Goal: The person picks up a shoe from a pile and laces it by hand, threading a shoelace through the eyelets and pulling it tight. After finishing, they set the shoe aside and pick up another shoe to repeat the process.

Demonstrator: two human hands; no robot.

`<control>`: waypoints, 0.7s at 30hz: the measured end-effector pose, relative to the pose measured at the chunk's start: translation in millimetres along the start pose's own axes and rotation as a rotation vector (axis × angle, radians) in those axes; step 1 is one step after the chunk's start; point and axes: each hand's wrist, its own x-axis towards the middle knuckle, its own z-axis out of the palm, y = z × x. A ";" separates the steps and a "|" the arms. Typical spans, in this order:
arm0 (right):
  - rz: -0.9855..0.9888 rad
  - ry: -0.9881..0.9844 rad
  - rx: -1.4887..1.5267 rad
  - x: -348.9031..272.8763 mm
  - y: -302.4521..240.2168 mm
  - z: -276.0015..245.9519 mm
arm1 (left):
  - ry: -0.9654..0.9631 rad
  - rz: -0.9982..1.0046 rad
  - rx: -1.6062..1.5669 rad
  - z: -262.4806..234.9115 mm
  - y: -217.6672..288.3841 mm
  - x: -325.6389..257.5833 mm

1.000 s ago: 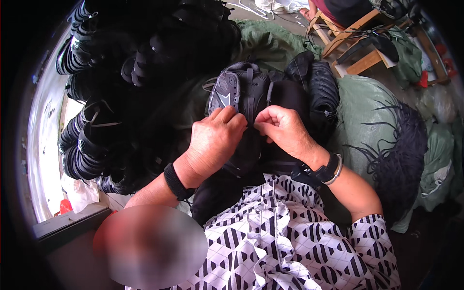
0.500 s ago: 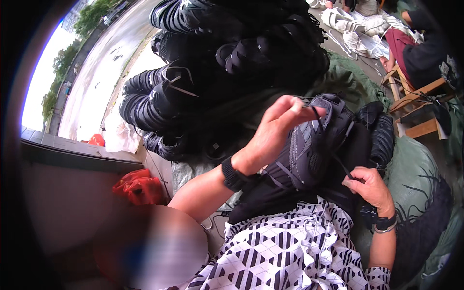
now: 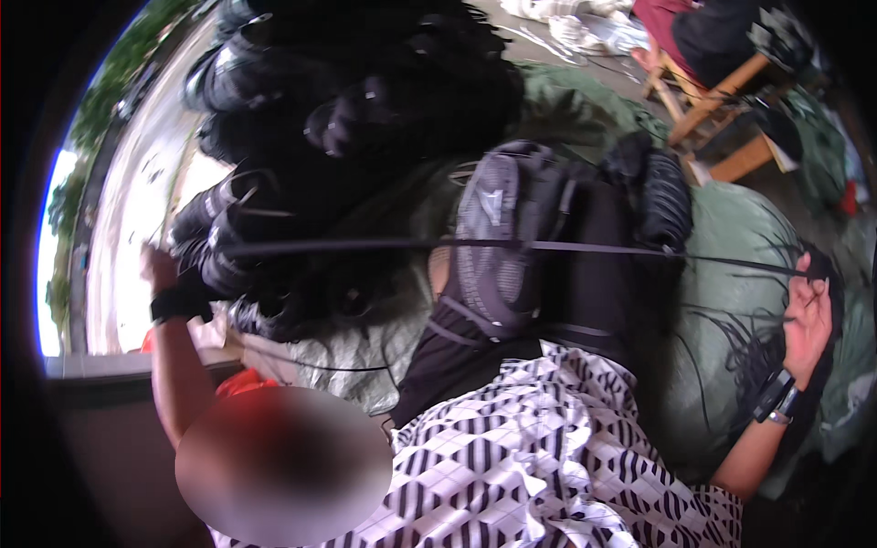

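A dark grey athletic shoe (image 3: 498, 242) rests on my lap, lying on my black trousers. A long dark shoelace (image 3: 585, 247) stretches nearly straight across it, pulled out to both sides. Far to the left, beside the shoe pile, my left hand (image 3: 157, 267) is closed on one end of the lace, its fingers blurred. Out at the right, my right hand (image 3: 808, 320) pinches the other end between thumb and fingers. Just below and beside that hand lies a bunch of loose black laces (image 3: 744, 365) on a green sack.
A tall pile of black shoes (image 3: 356, 128) stands ahead and left. More dark shoes (image 3: 665, 196) lie right of my lap, and the green sack (image 3: 731, 228) bulges beyond. A person sits at upper right by a wooden stool (image 3: 722, 105). A red bag (image 3: 245, 382) is at lower left.
My hands have spread wide apart, left hand to the left and right hand to the right, drawing the lace out taut over the shoe. The whole view has shifted.
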 end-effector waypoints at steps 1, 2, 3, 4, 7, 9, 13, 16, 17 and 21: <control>-0.037 0.076 0.112 -10.2 -7.6 17.0 | -0.002 0.029 -0.021 7.0 -4.2 15.6; -0.019 0.164 0.265 -17.3 -23.5 31.6 | -0.003 0.054 -0.040 11.8 -9.1 29.9; -0.061 -0.018 0.245 -29.2 -73.9 -17.2 | -0.002 0.082 -0.064 20.3 -10.0 48.4; -0.016 -0.017 0.297 -32.4 -80.6 -15.4 | -0.010 0.100 -0.072 24.6 -12.7 55.0; 0.040 -0.051 0.361 -38.0 -102.1 2.2 | -0.014 0.130 -0.088 26.7 -14.9 62.7; -0.094 0.135 0.531 -36.9 -128.2 -9.0 | -0.010 0.136 -0.067 9.7 -38.8 58.6; -0.348 0.303 0.133 -78.7 -248.5 -129.7 | 0.001 0.118 -0.052 -18.1 -62.1 34.7; -0.122 0.118 -0.146 -132.0 -335.8 -157.1 | -0.005 0.031 -0.033 -44.8 -119.0 -36.6; -0.041 0.057 -0.178 -119.1 -303.5 -165.9 | -0.004 0.032 0.024 -85.5 -133.3 -43.5; 0.145 -0.178 -0.479 -136.0 -285.6 -160.5 | 0.038 0.036 0.036 -139.1 -189.7 -75.2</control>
